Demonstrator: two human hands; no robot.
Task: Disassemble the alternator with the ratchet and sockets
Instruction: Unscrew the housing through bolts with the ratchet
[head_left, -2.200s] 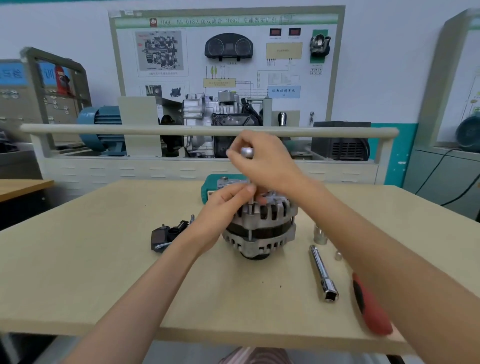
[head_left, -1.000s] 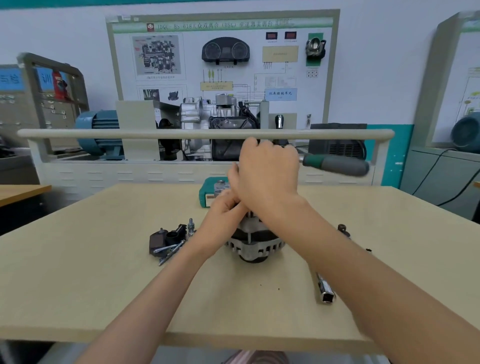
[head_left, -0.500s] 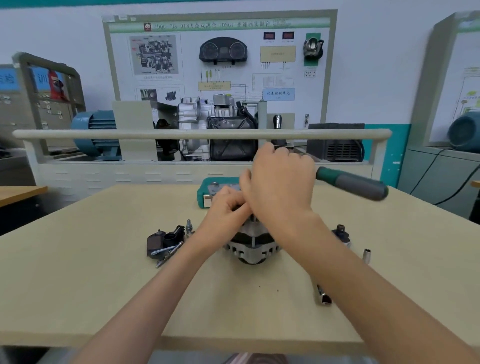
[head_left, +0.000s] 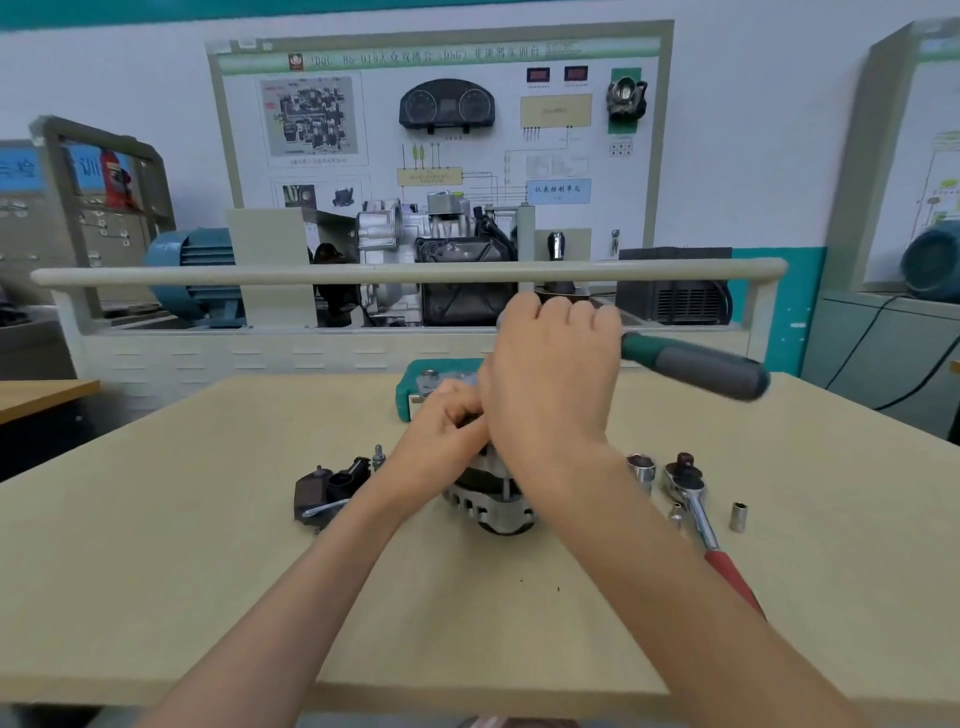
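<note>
Pointing right: ratchet (head_left: 691, 370), right hand (head_left: 553, 374) gripping.

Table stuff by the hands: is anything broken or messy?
Nothing looks broken or spilled. Loose sockets and a red-handled ratchet lie scattered right of the alternator, black removed parts left. That fits a disassembly job.

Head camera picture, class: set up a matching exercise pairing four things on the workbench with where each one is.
Things:
1. green-handled ratchet
2. red-handled ratchet
3. alternator
4. black removed parts

Places:
A. lying on the table right of the alternator
B. gripped in the right hand, above the alternator
C. on the table left of the alternator
D. standing at the table's middle, under both hands

Pairs: 1-B, 2-A, 3-D, 4-C
</note>
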